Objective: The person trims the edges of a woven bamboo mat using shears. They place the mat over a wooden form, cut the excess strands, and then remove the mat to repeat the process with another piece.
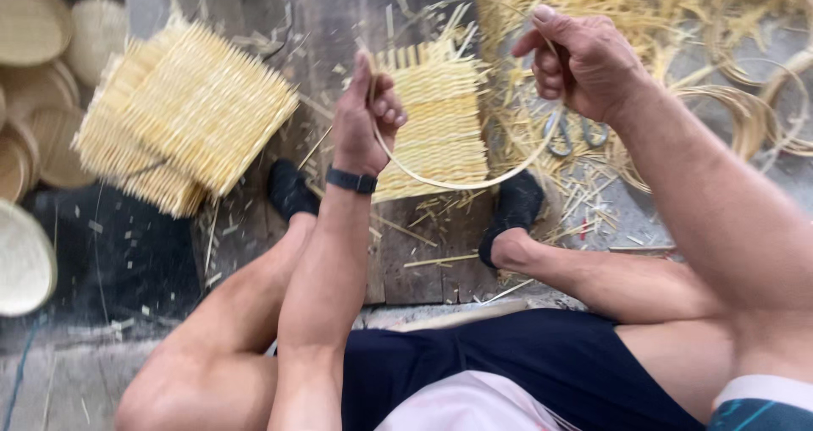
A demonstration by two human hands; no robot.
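Observation:
My left hand point(366, 119) and my right hand point(586, 62) each grip one end of a thin bamboo strip point(461, 182), bent into a hoop that sags between them. A black band sits on my left wrist. Below the hoop a square woven bamboo mat point(439, 135) lies on a wooden board point(423, 262), between my two feet in black socks. My bare legs frame the board.
A stack of woven square mats point(182, 113) lies at the left. Round woven baskets point(30, 75) pile up along the left edge. Loose bamboo shavings and coiled strips point(754, 118) cover the ground at the right, with scissors point(572, 135) among them.

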